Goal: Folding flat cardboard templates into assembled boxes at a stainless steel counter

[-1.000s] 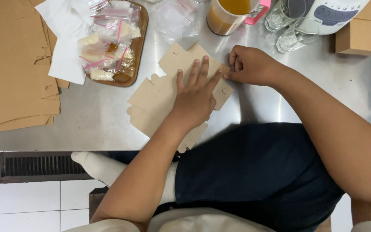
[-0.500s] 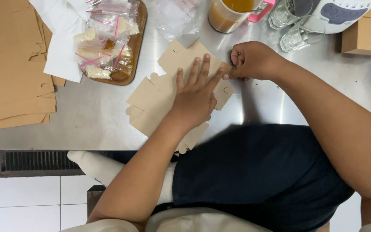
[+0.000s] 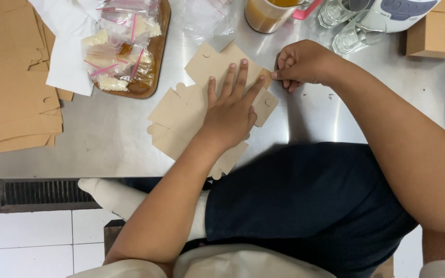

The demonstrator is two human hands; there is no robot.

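Cardboard box blank (image 3: 181,116) lies flat on the worktop (image 3: 104,134); left hand (image 3: 230,110) presses it open-palmed, right hand (image 3: 305,64) seemingly pinches its flap.

A stack of flat brown cardboard sheets (image 3: 11,77) is lying at the left edge of the steel tabletop (image 3: 104,134). White paper (image 3: 68,46) is overlapping its right side. A wooden tray (image 3: 153,56) is holding small zip bags (image 3: 122,51) of pale food pieces. A cup of amber liquid (image 3: 266,13) is standing at the top edge, with clear glasses (image 3: 348,25) lying beside it. A brown box (image 3: 436,31) is sitting at the top right.
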